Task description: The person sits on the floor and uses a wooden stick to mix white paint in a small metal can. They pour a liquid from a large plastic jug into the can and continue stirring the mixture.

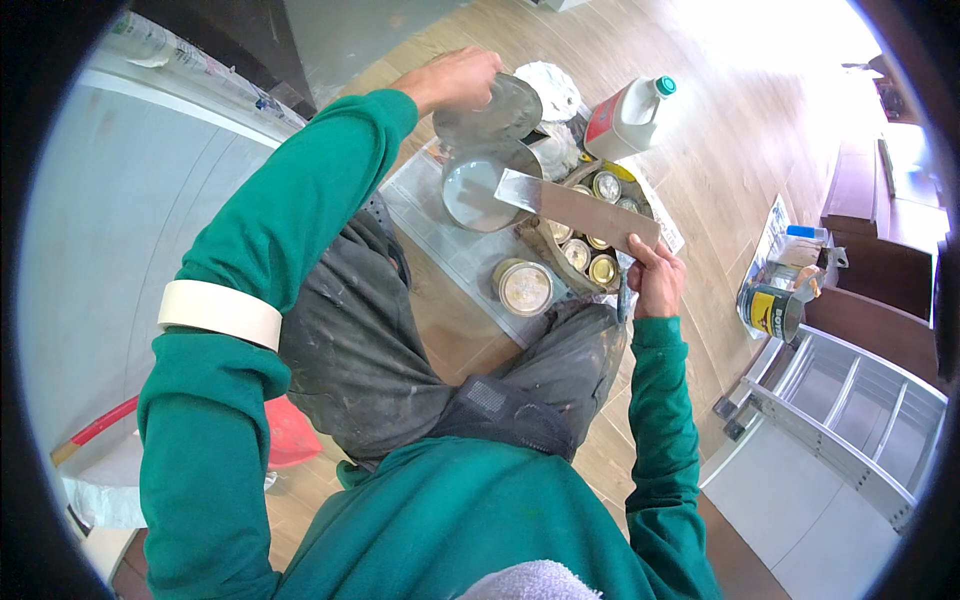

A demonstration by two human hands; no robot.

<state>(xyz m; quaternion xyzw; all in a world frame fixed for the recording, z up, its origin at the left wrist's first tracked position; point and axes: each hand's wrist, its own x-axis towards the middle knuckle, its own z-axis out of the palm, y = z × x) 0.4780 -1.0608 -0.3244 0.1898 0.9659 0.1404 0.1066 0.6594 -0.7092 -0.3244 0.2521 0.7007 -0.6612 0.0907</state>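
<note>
My left hand (pixel 462 80) is closed at the edge of a round grey lid (pixel 490 112), which is tilted up behind an open can (pixel 465 185) with pale grey-white paint inside. In my right hand (pixel 657 278) is a flat brown strip (pixel 590 212). Its far end, coated whitish, reaches to the can's right rim. A thin bluish handle (pixel 623 285) shows just below my right fingers; I cannot tell whether they hold it too. Beside the strip, a cardboard box (pixel 540 240) holds several small lidded tins. Closer to me stands a separate tin (pixel 525 287) with a pale, stained top.
A white jug (pixel 625 120) with a green cap stands behind the box, near a crumpled white cloth (pixel 548 90). Protective sheeting (pixel 425 215) lies under the can. At right are a paint tin (pixel 770 310) and a metal ladder (pixel 845 400). A tape roll (pixel 222 312) circles my left sleeve.
</note>
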